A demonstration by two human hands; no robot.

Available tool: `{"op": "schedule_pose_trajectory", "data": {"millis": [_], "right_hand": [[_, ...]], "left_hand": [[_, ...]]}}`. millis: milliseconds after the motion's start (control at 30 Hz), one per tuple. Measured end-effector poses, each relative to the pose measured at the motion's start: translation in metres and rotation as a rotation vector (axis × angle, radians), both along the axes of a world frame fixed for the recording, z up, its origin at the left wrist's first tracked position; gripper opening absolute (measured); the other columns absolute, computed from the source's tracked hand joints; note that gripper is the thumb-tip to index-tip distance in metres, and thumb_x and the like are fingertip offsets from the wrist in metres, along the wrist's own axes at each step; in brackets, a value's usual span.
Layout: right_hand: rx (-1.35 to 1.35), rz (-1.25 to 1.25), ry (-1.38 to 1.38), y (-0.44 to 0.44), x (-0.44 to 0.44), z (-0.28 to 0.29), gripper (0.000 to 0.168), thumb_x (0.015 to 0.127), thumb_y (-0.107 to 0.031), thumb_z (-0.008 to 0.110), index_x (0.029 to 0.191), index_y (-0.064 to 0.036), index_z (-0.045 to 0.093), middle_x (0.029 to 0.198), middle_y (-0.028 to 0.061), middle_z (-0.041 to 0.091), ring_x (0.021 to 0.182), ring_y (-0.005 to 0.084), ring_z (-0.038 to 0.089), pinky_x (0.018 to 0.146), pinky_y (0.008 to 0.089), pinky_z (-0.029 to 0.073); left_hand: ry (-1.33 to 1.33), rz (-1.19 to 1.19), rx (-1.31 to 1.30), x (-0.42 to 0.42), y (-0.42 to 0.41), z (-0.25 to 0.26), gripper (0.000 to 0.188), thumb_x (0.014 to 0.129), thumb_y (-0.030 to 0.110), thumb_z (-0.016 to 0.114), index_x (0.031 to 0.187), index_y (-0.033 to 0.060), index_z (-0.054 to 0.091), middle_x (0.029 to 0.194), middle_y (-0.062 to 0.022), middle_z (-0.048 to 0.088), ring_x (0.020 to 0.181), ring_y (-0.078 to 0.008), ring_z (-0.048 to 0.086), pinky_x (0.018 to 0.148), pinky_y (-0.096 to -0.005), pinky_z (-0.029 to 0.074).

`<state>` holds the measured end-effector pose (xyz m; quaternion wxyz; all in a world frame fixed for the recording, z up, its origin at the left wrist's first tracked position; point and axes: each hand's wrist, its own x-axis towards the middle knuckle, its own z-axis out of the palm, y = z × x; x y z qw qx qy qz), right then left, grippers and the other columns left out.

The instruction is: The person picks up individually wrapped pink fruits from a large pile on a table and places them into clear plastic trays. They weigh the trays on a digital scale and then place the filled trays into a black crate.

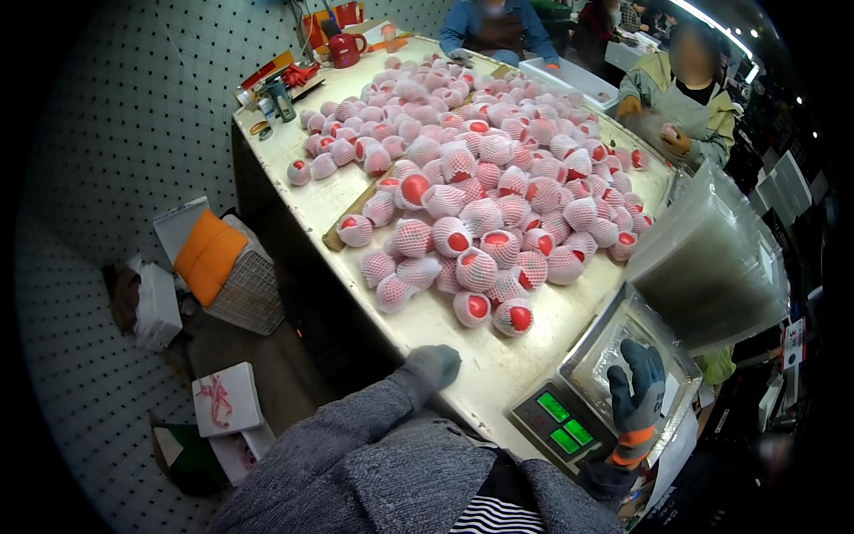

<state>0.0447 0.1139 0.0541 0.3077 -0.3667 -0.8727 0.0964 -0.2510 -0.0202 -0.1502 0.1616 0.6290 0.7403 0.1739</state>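
My left hand (435, 366), in a grey work glove, rests curled at the near edge of the white table (460, 394); its palm side is hidden. Over the metal platform of a digital weighing scale (555, 426) is my right hand (637, 390), gloved in grey with an orange cuff. Its fingers are spread and nothing shows in them. The scale's displays glow green. In front of me lies a large heap of red round fruits (480, 217) in white foam net sleeves. The nearest sleeved fruit (513, 317) sits beyond my left hand.
A stack of clear plastic sheets or bags (714, 260) stands beside the scale. Wooden slats (357, 213) run under the heap. A red mug (345, 50) stands at the far left corner. Two people (687, 100) (497, 30) sit across the table. A plastic basket (250, 287) is on the floor.
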Motion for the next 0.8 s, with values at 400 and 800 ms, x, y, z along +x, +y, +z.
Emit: {"op": "schedule_pose_trajectory", "data": {"millis": [400, 800], "right_hand": [[-0.239, 0.359, 0.030, 0.006, -0.187, -0.032, 0.029, 0.068, -0.009, 0.067, 0.096, -0.004, 0.061, 0.082, 0.0133, 0.064, 0.077, 0.0325, 0.060, 0.075, 0.0413, 0.047], [-0.433, 0.407, -0.009, 0.014, -0.291, -0.038, 0.023, 0.074, -0.015, 0.066, 0.094, -0.005, 0.061, 0.080, 0.0105, 0.063, 0.073, 0.0297, 0.059, 0.069, 0.0380, 0.048]], "left_hand": [[-0.050, 0.409, 0.665, -0.288, 0.141, 0.070, 0.064, 0.071, 0.024, 0.070, 0.125, 0.0053, 0.042, 0.119, -0.0207, 0.047, 0.110, -0.0374, 0.047, 0.092, -0.0412, 0.041], [-0.147, 0.809, -0.023, -0.418, 0.263, 0.003, 0.092, 0.060, 0.040, 0.077, 0.134, 0.0203, 0.027, 0.129, -0.0214, 0.041, 0.113, -0.0383, 0.047, 0.091, -0.0450, 0.041]]}}
